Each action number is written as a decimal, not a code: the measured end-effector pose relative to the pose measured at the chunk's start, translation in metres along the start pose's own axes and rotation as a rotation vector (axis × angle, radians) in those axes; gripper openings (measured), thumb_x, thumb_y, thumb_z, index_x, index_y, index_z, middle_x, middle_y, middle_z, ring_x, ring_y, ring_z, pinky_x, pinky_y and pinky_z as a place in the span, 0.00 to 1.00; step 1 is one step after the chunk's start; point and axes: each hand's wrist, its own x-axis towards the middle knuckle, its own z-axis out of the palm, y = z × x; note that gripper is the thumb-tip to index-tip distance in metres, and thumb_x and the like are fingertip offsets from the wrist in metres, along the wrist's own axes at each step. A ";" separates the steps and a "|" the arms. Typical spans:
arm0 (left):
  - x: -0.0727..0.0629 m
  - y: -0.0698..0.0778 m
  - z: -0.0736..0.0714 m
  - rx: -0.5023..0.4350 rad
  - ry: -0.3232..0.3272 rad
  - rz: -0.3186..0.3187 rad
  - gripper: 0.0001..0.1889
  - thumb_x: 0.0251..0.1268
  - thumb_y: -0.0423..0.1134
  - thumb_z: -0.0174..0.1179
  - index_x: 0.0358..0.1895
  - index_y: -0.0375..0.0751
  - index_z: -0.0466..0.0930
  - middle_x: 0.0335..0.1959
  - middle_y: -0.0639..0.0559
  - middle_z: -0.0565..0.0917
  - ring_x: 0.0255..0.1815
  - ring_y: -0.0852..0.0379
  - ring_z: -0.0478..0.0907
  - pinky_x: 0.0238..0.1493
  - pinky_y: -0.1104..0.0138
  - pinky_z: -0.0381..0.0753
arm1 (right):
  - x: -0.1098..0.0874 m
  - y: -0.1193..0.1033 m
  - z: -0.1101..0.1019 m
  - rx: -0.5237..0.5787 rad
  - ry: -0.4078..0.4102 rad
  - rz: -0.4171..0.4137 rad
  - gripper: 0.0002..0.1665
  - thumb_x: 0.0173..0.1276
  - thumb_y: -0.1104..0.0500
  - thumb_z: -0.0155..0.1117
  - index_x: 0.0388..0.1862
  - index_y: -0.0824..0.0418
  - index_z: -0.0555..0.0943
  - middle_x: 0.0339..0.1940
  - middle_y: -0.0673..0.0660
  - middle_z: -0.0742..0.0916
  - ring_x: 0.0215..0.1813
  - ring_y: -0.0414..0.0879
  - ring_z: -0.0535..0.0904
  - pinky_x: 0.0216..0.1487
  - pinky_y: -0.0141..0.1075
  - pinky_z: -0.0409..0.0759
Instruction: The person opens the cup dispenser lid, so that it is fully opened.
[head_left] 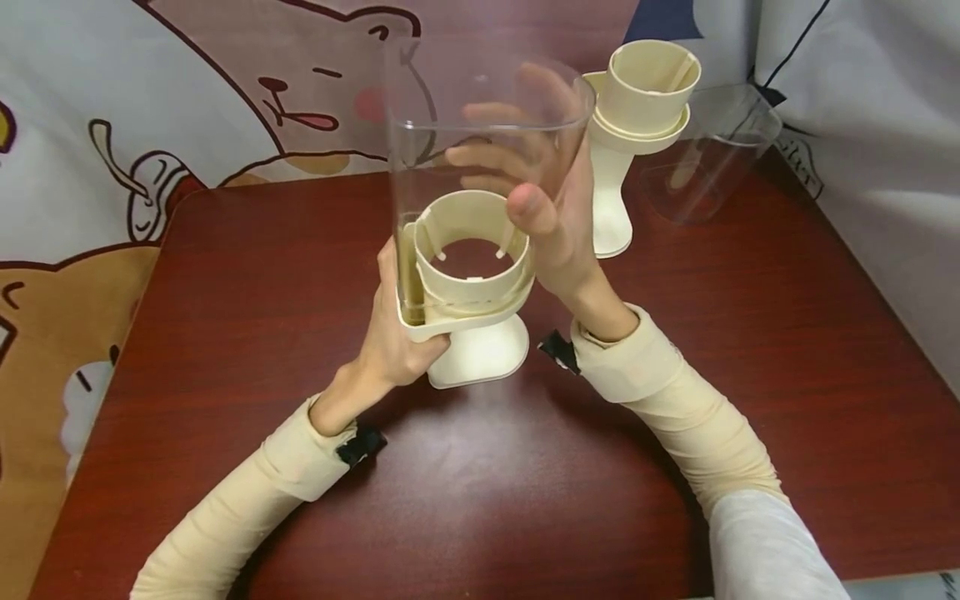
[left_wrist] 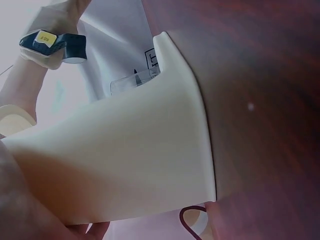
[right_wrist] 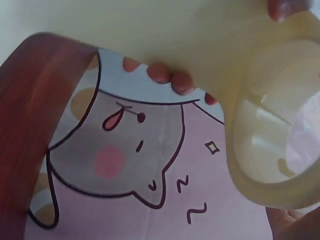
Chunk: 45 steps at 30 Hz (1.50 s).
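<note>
My left hand (head_left: 393,337) grips the neck of a cream plastic stand (head_left: 480,354) just under its ring-shaped top, thumb in front. The stand's foot shows close to the table in the left wrist view. Over the top sits a clear plastic container (head_left: 487,125), its lower end around the stand's cream ring (head_left: 472,287). My right hand (head_left: 558,225) holds the container's right side, thumb in front and fingers showing through the clear wall. In the right wrist view the stand's cream body (right_wrist: 175,40) appears with left fingertips (right_wrist: 159,73) along its edge.
A second cream stand (head_left: 611,196) with a raised cup-like ring stands at the back right. Beside it another clear container (head_left: 705,167) stands on the table. Patterned cloth (head_left: 247,83) hangs behind and along the sides of the dark red table (head_left: 285,275).
</note>
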 end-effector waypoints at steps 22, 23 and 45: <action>-0.002 0.000 -0.002 -0.020 0.034 0.005 0.60 0.51 0.74 0.56 0.71 0.24 0.49 0.65 0.33 0.69 0.61 0.48 0.71 0.65 0.61 0.69 | 0.027 -0.023 -0.032 -0.016 0.370 -0.231 0.75 0.26 0.21 0.77 0.67 0.60 0.60 0.57 0.67 0.82 0.52 0.63 0.84 0.48 0.50 0.85; -0.001 0.001 -0.002 -0.024 0.036 0.004 0.60 0.51 0.75 0.56 0.71 0.24 0.50 0.65 0.33 0.69 0.61 0.48 0.71 0.65 0.61 0.69 | 0.027 -0.023 -0.032 -0.038 0.382 -0.230 0.75 0.25 0.20 0.77 0.67 0.60 0.59 0.58 0.65 0.82 0.52 0.62 0.84 0.49 0.50 0.85; 0.003 0.001 0.002 -0.049 0.020 0.039 0.57 0.53 0.71 0.56 0.70 0.23 0.49 0.62 0.32 0.70 0.60 0.47 0.71 0.64 0.61 0.68 | 0.034 0.000 -0.037 -0.105 0.402 -0.178 0.93 0.28 0.30 0.81 0.79 0.65 0.33 0.68 0.62 0.68 0.70 0.61 0.69 0.71 0.39 0.70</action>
